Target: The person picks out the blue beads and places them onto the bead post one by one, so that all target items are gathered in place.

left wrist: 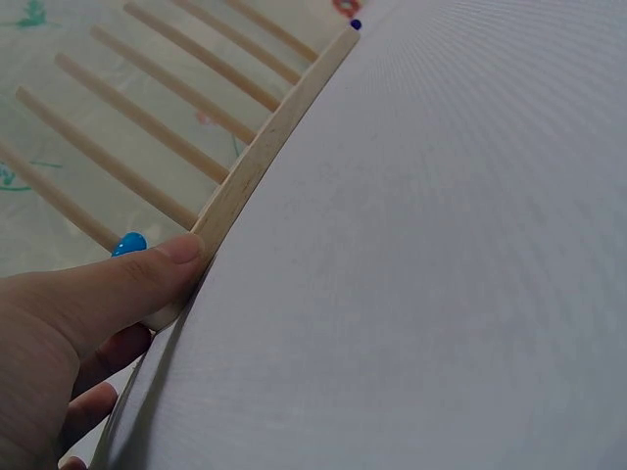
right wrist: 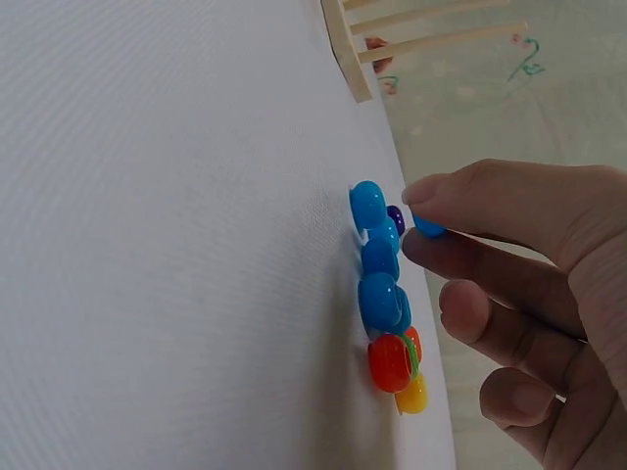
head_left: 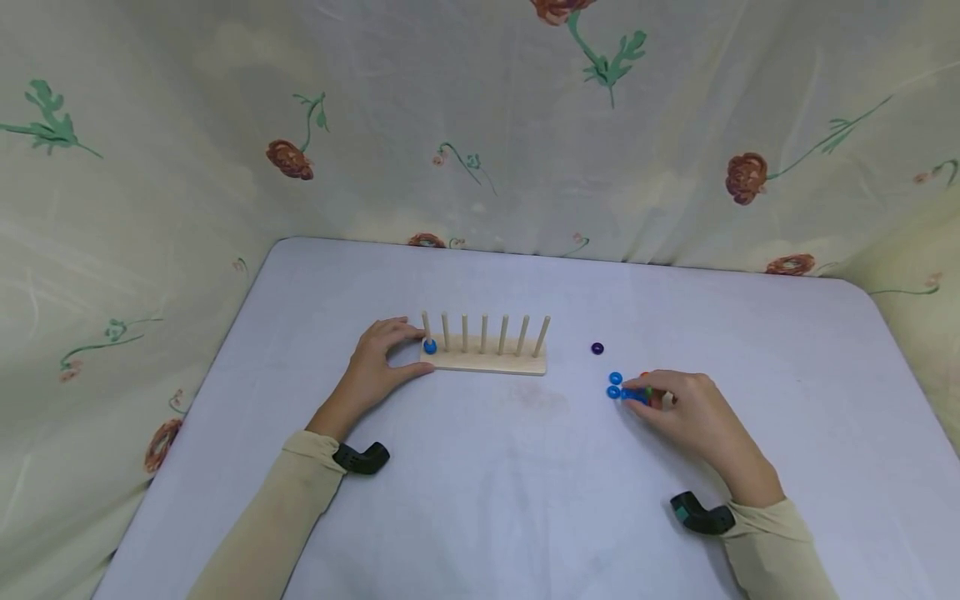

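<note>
A wooden peg rack [head_left: 487,363] with several upright pegs stands on the table. My left hand [head_left: 372,360] grips its left end, the thumb [left wrist: 176,250] on the front edge and the other fingers behind. Around the leftmost peg, low down, sits a blue ring [head_left: 430,347]. To the right of the rack, my right hand [head_left: 693,412] pinches a small blue ring [right wrist: 428,227] between thumb and index finger, just above a cluster of rings. Several blue rings [right wrist: 378,302], a red ring [right wrist: 390,364] and a yellow ring [right wrist: 412,396] lie there; the hand partly hides them in the head view.
A dark purple ring [head_left: 597,348] lies apart, between the rack and the cluster. The white-covered table [head_left: 517,492] has rounded far corners. Behind it hangs a flowered curtain [head_left: 480,108]. Each wrist wears a black camera [head_left: 362,458].
</note>
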`<state>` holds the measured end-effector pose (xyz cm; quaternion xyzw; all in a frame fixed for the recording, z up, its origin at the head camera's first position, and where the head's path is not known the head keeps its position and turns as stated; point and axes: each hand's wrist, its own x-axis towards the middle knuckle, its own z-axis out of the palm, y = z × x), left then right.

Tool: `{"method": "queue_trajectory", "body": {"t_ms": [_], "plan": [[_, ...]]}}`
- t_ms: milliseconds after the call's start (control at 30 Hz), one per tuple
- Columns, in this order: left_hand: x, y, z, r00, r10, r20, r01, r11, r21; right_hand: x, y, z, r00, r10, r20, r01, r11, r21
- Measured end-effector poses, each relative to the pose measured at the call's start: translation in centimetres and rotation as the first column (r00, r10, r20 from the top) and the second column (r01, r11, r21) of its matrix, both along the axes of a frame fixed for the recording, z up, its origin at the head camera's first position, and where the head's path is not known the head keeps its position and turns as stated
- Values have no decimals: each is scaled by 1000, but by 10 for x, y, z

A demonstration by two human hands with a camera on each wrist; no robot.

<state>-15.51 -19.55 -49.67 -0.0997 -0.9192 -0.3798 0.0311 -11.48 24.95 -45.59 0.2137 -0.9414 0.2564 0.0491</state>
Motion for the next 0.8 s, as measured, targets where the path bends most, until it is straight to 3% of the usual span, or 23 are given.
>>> {"method": "queue_trajectory", "body": {"t_ms": [800], "plan": [[0, 0, -1, 1000, -2, -6, 2, 1000, 13, -1, -2, -3, 997, 23, -76, -25, 999, -25]]}}
